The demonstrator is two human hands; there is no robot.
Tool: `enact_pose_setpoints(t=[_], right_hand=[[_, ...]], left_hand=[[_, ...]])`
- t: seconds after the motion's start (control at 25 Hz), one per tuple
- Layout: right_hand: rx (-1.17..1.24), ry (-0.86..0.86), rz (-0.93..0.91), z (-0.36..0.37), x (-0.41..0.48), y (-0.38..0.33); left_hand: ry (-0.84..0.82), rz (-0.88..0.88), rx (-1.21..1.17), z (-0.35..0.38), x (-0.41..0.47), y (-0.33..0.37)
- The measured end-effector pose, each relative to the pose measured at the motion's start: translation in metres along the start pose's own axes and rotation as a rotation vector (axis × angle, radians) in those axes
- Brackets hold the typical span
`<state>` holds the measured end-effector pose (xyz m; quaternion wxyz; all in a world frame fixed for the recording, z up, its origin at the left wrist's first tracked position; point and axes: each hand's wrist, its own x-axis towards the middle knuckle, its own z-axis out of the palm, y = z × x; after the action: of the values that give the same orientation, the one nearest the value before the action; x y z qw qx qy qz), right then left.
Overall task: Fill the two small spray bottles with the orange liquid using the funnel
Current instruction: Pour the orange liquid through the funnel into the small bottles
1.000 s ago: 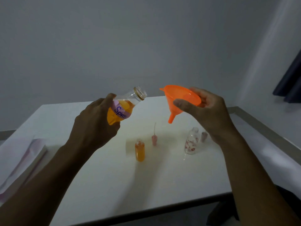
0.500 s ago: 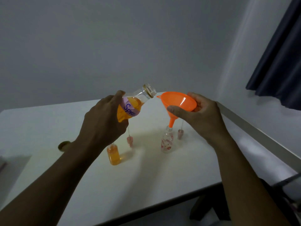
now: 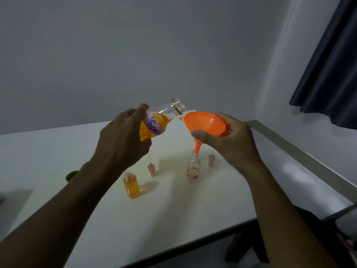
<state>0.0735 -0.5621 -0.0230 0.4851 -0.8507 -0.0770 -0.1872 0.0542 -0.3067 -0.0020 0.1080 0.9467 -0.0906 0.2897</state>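
Pink pump tops (image 3: 151, 169) (image 3: 211, 159) by small bottles (image 3: 132, 187) (image 3: 193, 170); left hand (image 3: 123, 140) tight round big bottle (image 3: 164, 117), right hand (image 3: 231, 140) round funnel (image 3: 206, 123)

Glossy orange plastic funnel (image 3: 207, 123) – clear, shiny plastic bottle (image 3: 163, 118) – over a smooth matt white table (image 3: 58, 147).

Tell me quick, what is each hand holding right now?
Left hand: grip closed round the tilted bottle of orange liquid.
Right hand: grip closed round the orange funnel.
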Motion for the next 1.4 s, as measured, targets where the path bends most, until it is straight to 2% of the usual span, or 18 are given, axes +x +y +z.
enact_pose_setpoints(t=[0.2,0.68,1.4], right_hand=[[-0.025,-0.04,0.003,0.007,-0.004,0.002],[-0.027,-0.093,-0.008,0.009,-0.003,0.011],[-0.03,-0.094,-0.019,0.01,0.0,0.014]], left_hand=[[-0.012,0.012,0.022,-0.002,0.004,-0.001],[-0.079,0.166,0.155,-0.002,0.022,0.001],[-0.087,0.186,0.165,-0.001,0.023,0.003]])
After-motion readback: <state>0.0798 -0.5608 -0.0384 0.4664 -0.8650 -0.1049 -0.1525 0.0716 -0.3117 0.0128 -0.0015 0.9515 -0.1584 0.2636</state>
